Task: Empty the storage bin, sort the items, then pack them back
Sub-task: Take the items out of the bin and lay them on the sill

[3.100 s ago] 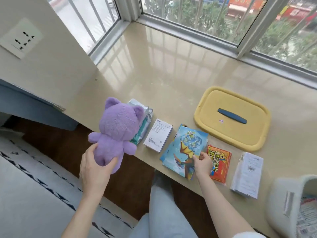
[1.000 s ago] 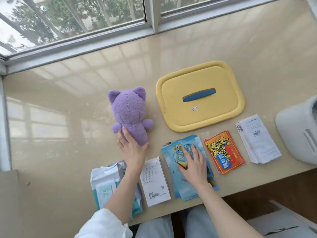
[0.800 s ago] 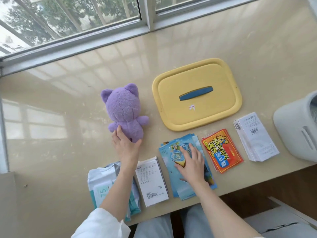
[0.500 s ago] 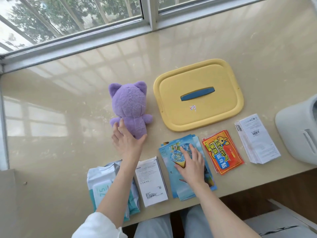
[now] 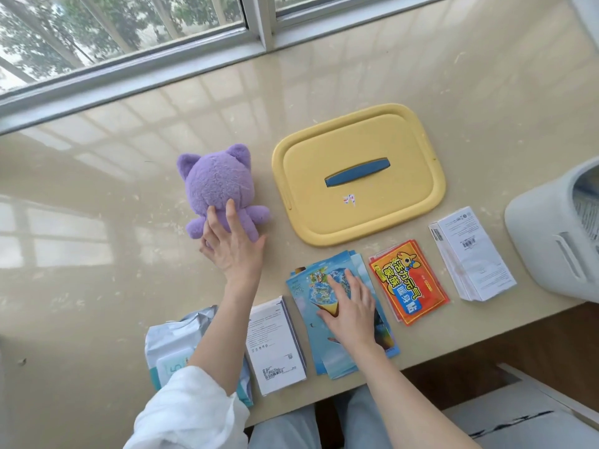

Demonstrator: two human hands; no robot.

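Lifted clear of the bench edge three seconds back, the purple plush cat toy (image 5: 217, 183) now lies flat on the glossy beige stone bench (image 5: 97, 222), ears pointing toward the window (image 5: 97, 27). It sits just left of the yellow plastic lid with a blue handle (image 5: 324, 218), apart from it.

The left hand (image 5: 235, 251) reaches in from below the toy. Its fingers are straight and lie on the toy's lower body, not curled round it; the thumb spreads toward the toy's right foot, and it seems to touch it, though the fur makes that hard to judge.

The right hand (image 5: 351, 311) is flat, fingers spread, pressing on a stack of blue illustrated booklets (image 5: 306, 288) near the bench's front edge.

Left of the booklets lies a white printed carton (image 5: 275, 345), then a silvery soft wipes pack (image 5: 168, 345) partly under the white sleeve (image 5: 184, 409). Right of the booklets come a red and orange foil packet (image 5: 408, 283) and a white folded paper pack (image 5: 471, 257). A pale grey plastic storage bin (image 5: 551, 241) stands at the far right, cut off by the frame.
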